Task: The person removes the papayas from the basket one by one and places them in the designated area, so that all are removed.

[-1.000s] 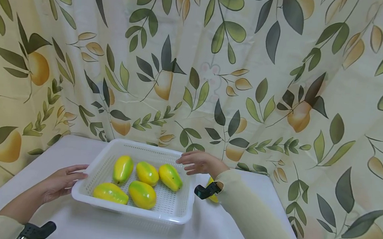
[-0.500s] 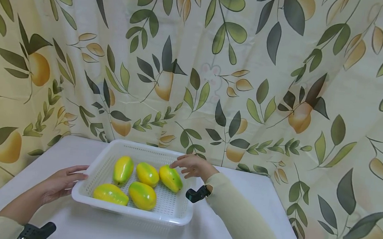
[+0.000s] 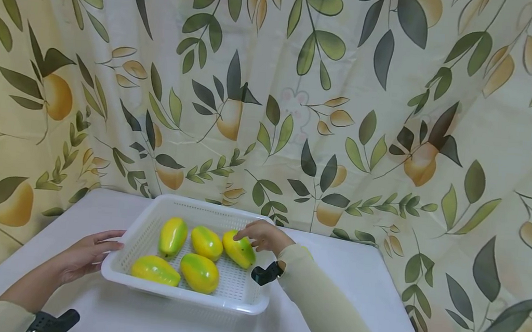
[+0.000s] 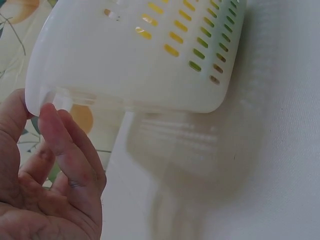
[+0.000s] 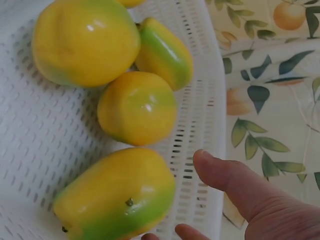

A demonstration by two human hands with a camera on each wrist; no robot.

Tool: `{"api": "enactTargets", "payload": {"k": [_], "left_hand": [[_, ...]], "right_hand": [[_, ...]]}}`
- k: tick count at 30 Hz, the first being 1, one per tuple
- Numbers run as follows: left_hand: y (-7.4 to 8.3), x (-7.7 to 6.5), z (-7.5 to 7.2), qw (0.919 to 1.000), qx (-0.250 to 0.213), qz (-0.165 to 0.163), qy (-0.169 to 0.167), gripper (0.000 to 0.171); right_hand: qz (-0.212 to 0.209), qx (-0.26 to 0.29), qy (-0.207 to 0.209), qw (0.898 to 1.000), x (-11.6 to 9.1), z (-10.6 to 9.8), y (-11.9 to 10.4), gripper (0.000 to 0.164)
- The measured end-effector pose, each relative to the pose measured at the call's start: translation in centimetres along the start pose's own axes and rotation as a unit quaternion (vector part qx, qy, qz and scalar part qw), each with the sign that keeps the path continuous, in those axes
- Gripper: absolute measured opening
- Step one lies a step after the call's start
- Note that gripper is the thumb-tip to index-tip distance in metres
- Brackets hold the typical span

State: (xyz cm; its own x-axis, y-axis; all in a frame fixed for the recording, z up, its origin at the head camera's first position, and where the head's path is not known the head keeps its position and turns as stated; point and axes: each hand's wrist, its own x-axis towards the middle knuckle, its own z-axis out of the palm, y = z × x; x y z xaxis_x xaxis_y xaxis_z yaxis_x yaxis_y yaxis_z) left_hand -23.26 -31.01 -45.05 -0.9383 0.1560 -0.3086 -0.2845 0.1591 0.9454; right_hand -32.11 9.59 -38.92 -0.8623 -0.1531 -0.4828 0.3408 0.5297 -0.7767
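Note:
A white plastic basket (image 3: 190, 299) stands on the table with several yellow-green mangoes lying loose in it. My left hand (image 3: 83, 256) holds the basket's left rim; in the left wrist view the thumb and index finger (image 4: 55, 132) pinch its edge. Over the right side, my right hand (image 3: 267, 236) hovers at the rightmost mango (image 3: 239, 250), partly covering it. The right wrist view shows the thumb (image 5: 215, 170) apart from this mango (image 5: 120, 195), with two fingertips near its lower end. Whether those fingertips touch it, I cannot tell.
A white cloth covers the table (image 3: 351, 277). Just behind the right sleeve (image 3: 321, 295) peeks a bit of something yellow (image 3: 307, 251), mostly hidden. A leaf-and-fruit patterned curtain (image 3: 270, 109) hangs along the table's back edge.
My right hand has moved left and down from beside the basket's right rim to the rightmost mango. The yellow thing by the right wrist is now mostly covered by the sleeve. My left hand stays.

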Motion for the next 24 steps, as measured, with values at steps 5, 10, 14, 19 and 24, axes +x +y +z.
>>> {"api": "enactTargets", "payload": {"k": [5,10,14,19,24], "left_hand": [[0.1,-0.1,0.2,1.0,0.001,0.003,0.001,0.074],[0.0,-0.1,0.2,1.0,0.0,-0.001,0.004,0.075],[-0.1,0.0,0.1,1.0,-0.004,-0.003,0.003,0.074],[-0.2,-0.1,0.2,1.0,-0.006,-0.001,0.005,0.074],[-0.1,-0.1,0.3,1.0,-0.005,0.001,0.008,0.073]], "right_hand": [[-0.005,-0.036,0.029,0.999,0.0,0.7,0.1,0.07],[-0.009,-0.044,0.043,0.998,0.3,1.2,0.2,0.067],[-0.013,-0.058,0.047,0.997,0.6,1.5,0.7,0.064],[-0.023,-0.073,0.048,0.996,1.1,1.8,1.1,0.064],[-0.028,-0.08,0.057,0.995,1.8,2.2,1.5,0.061]]}}
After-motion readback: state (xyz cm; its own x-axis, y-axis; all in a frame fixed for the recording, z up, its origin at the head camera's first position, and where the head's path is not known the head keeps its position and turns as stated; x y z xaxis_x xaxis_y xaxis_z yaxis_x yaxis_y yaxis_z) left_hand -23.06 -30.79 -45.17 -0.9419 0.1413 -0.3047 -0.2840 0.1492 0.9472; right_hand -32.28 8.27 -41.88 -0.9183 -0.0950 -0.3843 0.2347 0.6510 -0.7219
